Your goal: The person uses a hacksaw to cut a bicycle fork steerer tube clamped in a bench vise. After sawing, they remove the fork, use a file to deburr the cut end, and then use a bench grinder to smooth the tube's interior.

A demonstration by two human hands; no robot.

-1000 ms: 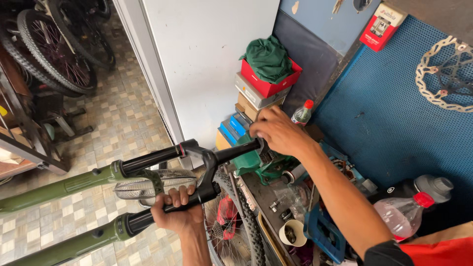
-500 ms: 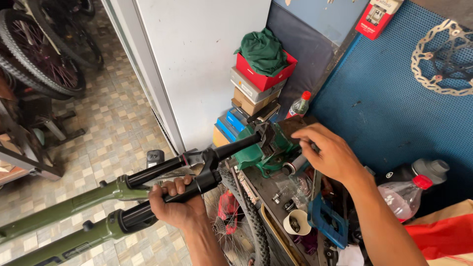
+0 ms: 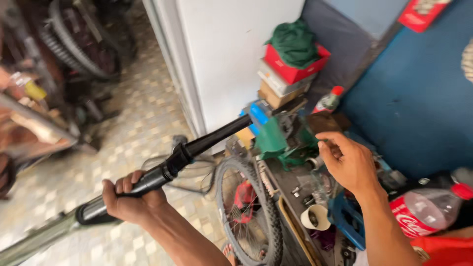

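The tiled floor (image 3: 138, 133) is the biggest open stretch, pale patterned squares running away left of the green bench vise (image 3: 276, 140); it stays free up to the blurred bicycle wheels (image 3: 84, 44) at the far left. A smooth white wall panel (image 3: 231, 54) ends in a straight vertical edge just left of the vise. Right of the vise rises a blue board (image 3: 419, 103), matte and slightly scuffed.

The suspension fork (image 3: 162, 170) slants from the lower left up to the vise: green lower leg, then a black seal collar, then a glossy black round tube whose top end meets the vise jaws. My left hand (image 3: 130, 199) has its grip clamped around the black part just below the collar, fingers wrapped over the top. A second bicycle wheel (image 3: 249, 212) with knobby tyre stands under the fork, against the front edge of the desk (image 3: 290, 224).

My right hand (image 3: 347, 162) hovers just right of the vise, grip apart, fingers loosely curled, holding nothing I can make out.

Above the vise sits a stack of cardboard boxes (image 3: 281, 86), topped by a red box (image 3: 295, 66) with a crumpled green cloth (image 3: 294, 42) on it. A clear plastic bottle (image 3: 428, 209) with a red cap lies well right of the vise, beside my forearm. A small bottle (image 3: 327, 101) with a red cap stands right of the stack. A white paper cup (image 3: 315, 216) lies on the cluttered desk below the vise, mouth towards me.
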